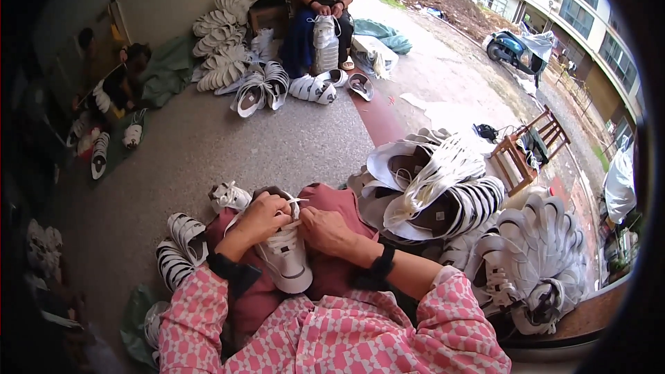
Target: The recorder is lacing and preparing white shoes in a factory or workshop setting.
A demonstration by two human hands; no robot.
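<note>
A white shoe upper (287, 256) with white laces lies on my lap, which is covered by a dark red cloth (339, 273). My left hand (262, 216) grips its far end where the laces run. My right hand (325, 230) pinches the lace and the upper's edge just beside it. Both wrists wear black bands, and my sleeves are pink-and-white checked.
Stacks of black-and-white shoe uppers (443, 187) pile at my right, more (533, 263) at the lower right and a few (181, 242) at my left. A seated person (322, 0) works on an upper across the concrete floor. A wooden stool (530, 149) and a scooter (512, 48) stand at right.
</note>
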